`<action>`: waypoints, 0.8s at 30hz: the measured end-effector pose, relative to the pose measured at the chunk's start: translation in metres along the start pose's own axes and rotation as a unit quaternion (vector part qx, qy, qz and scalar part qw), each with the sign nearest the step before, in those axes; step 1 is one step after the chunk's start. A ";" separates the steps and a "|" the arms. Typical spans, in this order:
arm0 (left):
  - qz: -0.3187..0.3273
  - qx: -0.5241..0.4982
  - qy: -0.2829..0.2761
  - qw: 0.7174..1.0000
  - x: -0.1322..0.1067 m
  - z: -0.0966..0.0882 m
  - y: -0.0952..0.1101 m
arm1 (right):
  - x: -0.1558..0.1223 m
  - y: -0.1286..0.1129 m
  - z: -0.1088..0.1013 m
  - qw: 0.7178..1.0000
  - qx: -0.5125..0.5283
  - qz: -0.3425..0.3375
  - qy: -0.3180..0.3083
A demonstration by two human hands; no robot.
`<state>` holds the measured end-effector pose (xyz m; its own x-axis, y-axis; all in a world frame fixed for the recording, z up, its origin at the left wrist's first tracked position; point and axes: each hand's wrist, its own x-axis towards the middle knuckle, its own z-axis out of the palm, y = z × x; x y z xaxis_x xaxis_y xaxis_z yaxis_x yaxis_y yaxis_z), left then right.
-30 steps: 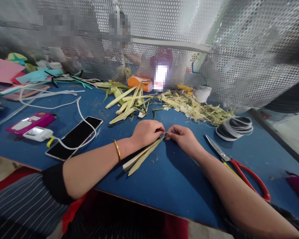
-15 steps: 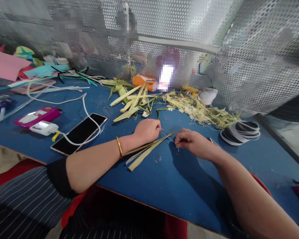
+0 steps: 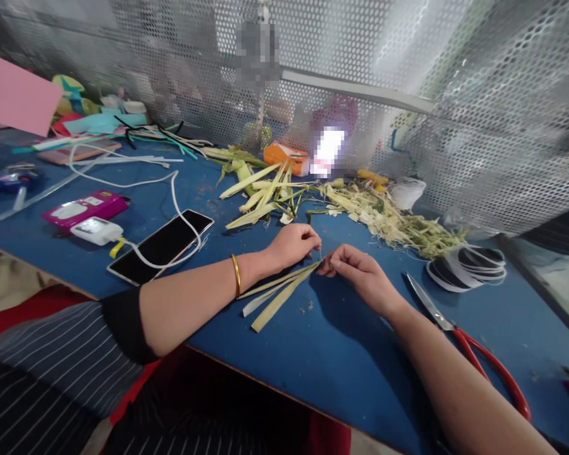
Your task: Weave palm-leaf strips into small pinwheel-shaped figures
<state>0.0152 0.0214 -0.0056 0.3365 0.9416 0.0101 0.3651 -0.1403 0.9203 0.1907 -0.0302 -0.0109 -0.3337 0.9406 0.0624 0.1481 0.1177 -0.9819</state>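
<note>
Pale green leaf strips (image 3: 277, 302) lie fanned out on the blue table, their narrow joined ends between my hands. My left hand (image 3: 294, 245) is pinched just above those ends, with a thin white thread hanging at its fingertips. Closed fingers of my right hand (image 3: 348, 265) are at the tip of the strips; what exactly they pinch is hidden. Right of that hand lie scissors (image 3: 439, 316) with red handles, partly covered by my forearm. A bundle of white cord on a dark core (image 3: 467, 268) sits beyond them.
Loose husk leaves (image 3: 260, 196) and a heap of shredded plant scraps (image 3: 389, 221) lie toward the back. A dark phone (image 3: 164, 246), white cable (image 3: 174, 189) and magenta box (image 3: 85, 210) are on the left. A perforated metal screen (image 3: 194, 69) stands behind the table.
My hands have come closer together; the thread stretched between them is now slack or mostly hidden. My right hand moved left to the strips' tip. More of the scissors shows as the view shifted.
</note>
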 end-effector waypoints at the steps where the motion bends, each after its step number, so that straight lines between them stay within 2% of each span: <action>1: -0.023 -0.081 -0.022 0.996 0.000 0.001 0.001 | 0.001 0.001 0.000 1.000 -0.003 -0.003 0.005; 3: -0.056 -0.201 -0.065 0.976 0.000 0.004 0.004 | 0.001 0.002 -0.001 1.000 -0.004 -0.001 0.009; 6: -0.063 -0.248 -0.117 0.960 -0.002 0.006 0.006 | 0.001 0.002 -0.002 1.000 -0.009 0.009 0.005; 9: -0.039 -0.175 -0.127 0.976 -0.005 0.007 0.005 | 0.001 0.001 -0.003 0.999 -0.039 0.008 -0.004; 11: 0.000 -0.103 -0.118 0.988 -0.005 0.007 0.004 | 0.001 0.002 -0.003 0.997 -0.072 0.001 -0.009; 15: 0.063 0.018 -0.104 0.992 -0.005 0.006 0.002 | 0.000 0.002 -0.004 0.989 -0.147 -0.011 -0.018; 21: 0.091 0.105 -0.094 0.986 -0.007 0.002 0.007 | -0.002 -0.002 -0.004 0.984 -0.170 -0.016 -0.039; 24: 0.075 0.095 -0.099 0.988 -0.008 0.002 0.007 | -0.002 -0.002 -0.003 0.986 -0.157 -0.015 -0.044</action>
<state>0.0165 0.0124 0.0003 0.5554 0.8303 0.0461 0.4489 -0.3461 0.8238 0.1939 -0.0309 -0.0087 -0.4199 0.9055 0.0611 0.4136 0.2509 -0.8752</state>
